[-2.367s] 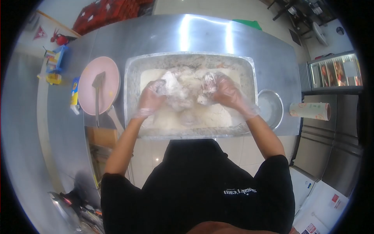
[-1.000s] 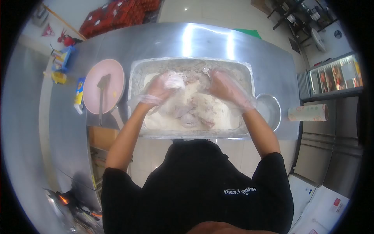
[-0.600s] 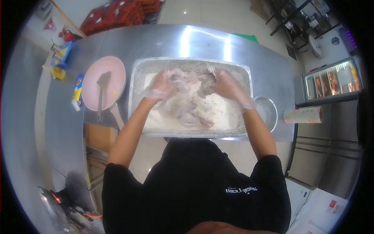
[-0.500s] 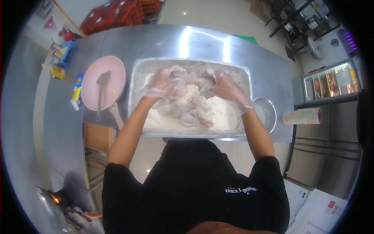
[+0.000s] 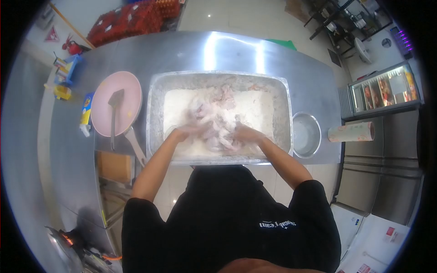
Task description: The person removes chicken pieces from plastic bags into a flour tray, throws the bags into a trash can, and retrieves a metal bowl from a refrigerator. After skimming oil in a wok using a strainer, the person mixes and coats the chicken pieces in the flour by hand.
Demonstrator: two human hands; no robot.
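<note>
A deep metal tray (image 5: 287,113) holds white flour (image 5: 261,102) and a heap of flour-coated raw meat pieces (image 5: 223,98), which look like chicken. In clear plastic gloves, both hands are down in the tray at the near part of the heap. My left hand (image 5: 193,129) touches the heap's left side, and my right hand (image 5: 246,133) is against its right side. Motion blurs the fingers of both, and flour and meat partly hide them, so their grip does not show.
Left of the tray lies a pink frying pan (image 5: 129,93) with a grey spatula (image 5: 114,113) in it. To the right are a round metal bowl (image 5: 307,136) and a paper towel roll (image 5: 350,132). All stand on a steel table (image 5: 182,52).
Both hands have come from the far side of the tray toward me, to the near part of the heap. Meat pieces at the far side now show uncovered.
</note>
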